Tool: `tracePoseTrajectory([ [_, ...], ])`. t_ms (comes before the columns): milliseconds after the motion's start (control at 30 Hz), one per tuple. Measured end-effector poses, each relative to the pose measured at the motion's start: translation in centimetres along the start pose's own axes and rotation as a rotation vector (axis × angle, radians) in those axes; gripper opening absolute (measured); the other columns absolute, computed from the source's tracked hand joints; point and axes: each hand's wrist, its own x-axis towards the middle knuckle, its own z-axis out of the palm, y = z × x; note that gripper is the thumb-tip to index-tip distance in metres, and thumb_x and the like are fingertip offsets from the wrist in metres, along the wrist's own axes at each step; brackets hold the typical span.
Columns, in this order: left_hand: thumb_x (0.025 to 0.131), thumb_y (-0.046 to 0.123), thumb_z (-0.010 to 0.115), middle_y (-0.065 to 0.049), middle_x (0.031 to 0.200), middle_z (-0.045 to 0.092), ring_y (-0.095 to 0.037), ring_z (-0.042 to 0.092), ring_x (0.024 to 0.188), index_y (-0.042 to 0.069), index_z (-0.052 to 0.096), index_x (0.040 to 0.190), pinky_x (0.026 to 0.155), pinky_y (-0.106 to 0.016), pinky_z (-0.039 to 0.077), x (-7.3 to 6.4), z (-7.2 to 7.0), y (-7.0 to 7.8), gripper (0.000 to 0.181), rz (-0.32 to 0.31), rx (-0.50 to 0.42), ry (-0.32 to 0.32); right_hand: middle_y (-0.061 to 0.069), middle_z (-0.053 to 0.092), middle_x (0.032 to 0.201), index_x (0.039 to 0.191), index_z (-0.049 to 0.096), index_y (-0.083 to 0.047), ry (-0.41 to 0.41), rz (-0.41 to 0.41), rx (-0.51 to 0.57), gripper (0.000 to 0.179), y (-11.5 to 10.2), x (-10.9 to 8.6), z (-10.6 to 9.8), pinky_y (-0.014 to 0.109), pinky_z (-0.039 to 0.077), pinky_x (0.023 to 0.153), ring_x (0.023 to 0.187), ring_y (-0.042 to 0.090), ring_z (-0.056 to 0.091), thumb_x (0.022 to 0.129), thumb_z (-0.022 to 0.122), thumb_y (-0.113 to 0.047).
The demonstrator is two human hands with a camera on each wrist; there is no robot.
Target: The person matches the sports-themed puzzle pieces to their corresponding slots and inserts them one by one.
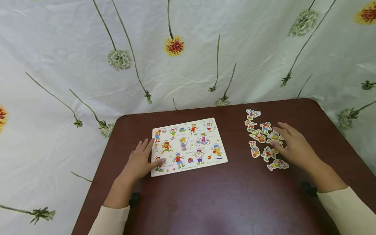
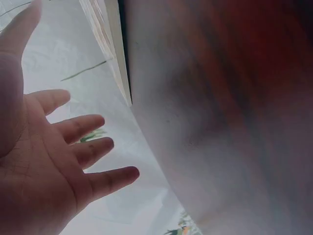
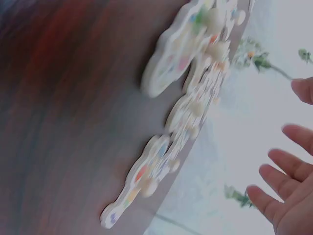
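A white puzzle board (image 1: 173,155) printed with children playing sports lies flat on the dark table. My left hand (image 1: 139,162) is at the board's left edge, fingers spread, its thumb overlapping the lower left corner in the head view. In the left wrist view the left hand (image 2: 44,152) shows a bare palm beside the board's edge (image 2: 124,73). To the right, several figure-shaped puzzle pieces (image 1: 254,149) with small round knobs (image 3: 149,187) lie grouped together. Over the right side of that group my right hand (image 1: 296,148) hovers with parted fingers, holding nothing.
The brown table (image 1: 211,199) has rounded far corners. A white floral cloth (image 1: 199,75) hangs behind its back edge and along its sides. The topmost piece (image 1: 253,114), with a bicycle shape, lies close to the far edge.
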Motion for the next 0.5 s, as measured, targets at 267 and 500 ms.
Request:
tracePoseTrajectory([
  [267,0.085,0.064,0.070,-0.028,0.165,0.024,-0.051,0.017,0.153,0.012,0.029,0.161,0.114,-0.074,0.024,-0.7,0.4,-0.8,0.101,0.006,0.035,-0.071,0.019,0.068,0.118,0.113,0.072,-0.001,-0.038,-0.240,-0.006,0.031,-1.6,1.1,0.9,0.058,0.050,0.091,0.110,0.041,0.064,0.083,0.078,-0.004],
  [500,0.083,0.064,0.072,-0.029,0.164,0.025,-0.052,0.018,0.152,0.010,0.031,0.160,0.114,-0.074,0.023,-1.1,0.3,-0.6,0.102,-0.005,0.027,-0.131,0.010,0.071,0.106,0.108,0.073,-0.003,-0.087,-0.359,-0.025,0.027,-2.2,1.8,1.9,0.049,0.055,0.084,0.098,0.032,0.069,0.081,0.079,-0.003],
])
